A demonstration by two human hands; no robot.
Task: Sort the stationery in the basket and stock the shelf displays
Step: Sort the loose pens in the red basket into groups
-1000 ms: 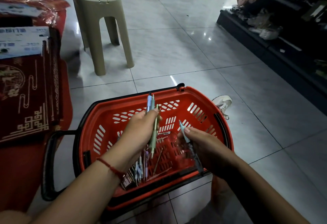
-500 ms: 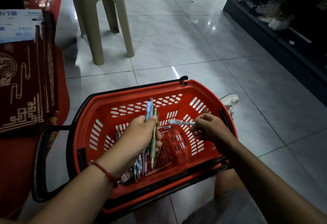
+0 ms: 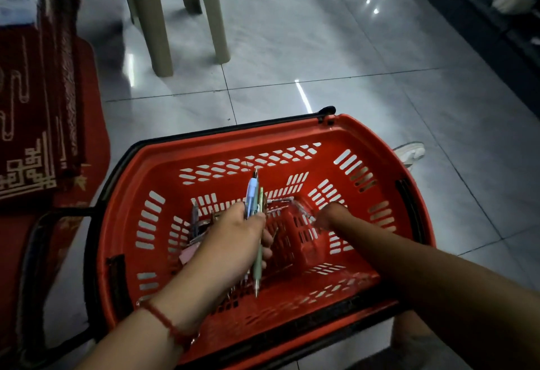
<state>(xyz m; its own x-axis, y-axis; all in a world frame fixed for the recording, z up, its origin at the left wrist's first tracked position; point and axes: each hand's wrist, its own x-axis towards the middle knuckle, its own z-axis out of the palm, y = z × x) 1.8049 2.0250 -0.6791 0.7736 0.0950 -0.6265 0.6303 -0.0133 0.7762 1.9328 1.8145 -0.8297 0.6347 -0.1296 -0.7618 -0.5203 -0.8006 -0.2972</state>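
A red plastic shopping basket [image 3: 233, 141] stands on the tiled floor in front of me. My left hand [image 3: 230, 241] hovers over it and grips a small bundle of pens [image 3: 253, 194], a light blue one and a green one, held upright. Several loose pens [image 3: 195, 222] lie on the basket's bottom at the left, partly hidden by that hand. My right hand [image 3: 328, 217] reaches down into the middle of the basket. It is blurred, so I cannot make out whether its fingers hold anything.
The basket's black handle [image 3: 32, 252] sticks out to the left. Red and gold boxes [image 3: 35, 106] are stacked at the left. A beige plastic stool [image 3: 157, 19] stands behind the basket. A dark shelf unit [image 3: 482, 19] runs along the right. A white shoe [image 3: 409, 150] shows past the basket's right rim.
My right hand, which held a light-capped pen above the basket, has dropped down into the basket's middle. The left hand keeps its bundle of pens. The view has tilted further down.
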